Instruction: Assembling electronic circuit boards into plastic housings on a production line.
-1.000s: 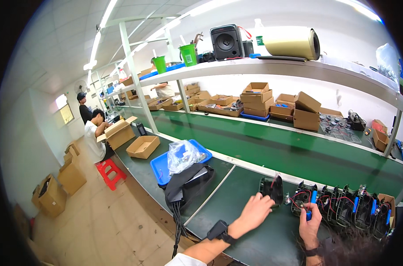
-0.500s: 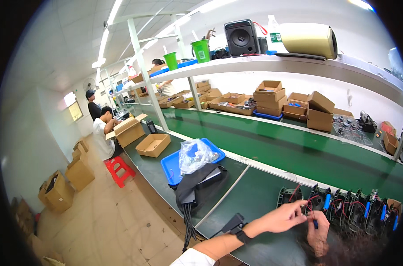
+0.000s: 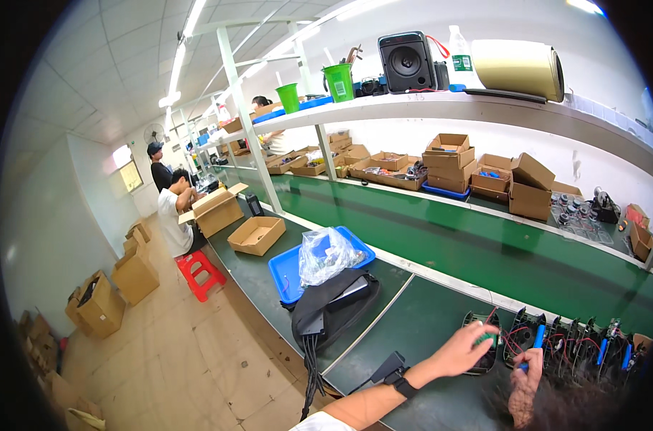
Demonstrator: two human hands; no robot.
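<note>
Dk-green bench (image 3: 384,345) below L hand (image 3: 460,352); wht wall (image 3: 500,141)

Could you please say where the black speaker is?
In the head view, the speaker stands right of centre on the shelf, left of the bottle.

Head view: the left of two side-by-side fisheye cameras on the person's head, above the near side of the bench (image 3: 405,332).
Facing: down and ahead, over the green belt (image 3: 405,224) toward the white wall (image 3: 608,159).
Nearest: the left hand (image 3: 459,352) and right hand (image 3: 530,371), low at right, with blurred hair (image 3: 581,399) close to the lens.
Farther: a seated co-worker (image 3: 173,221), well off at left.
Bend: the shelf (image 3: 420,107) curves downward at right.
Rim: black, around the round field.
</note>
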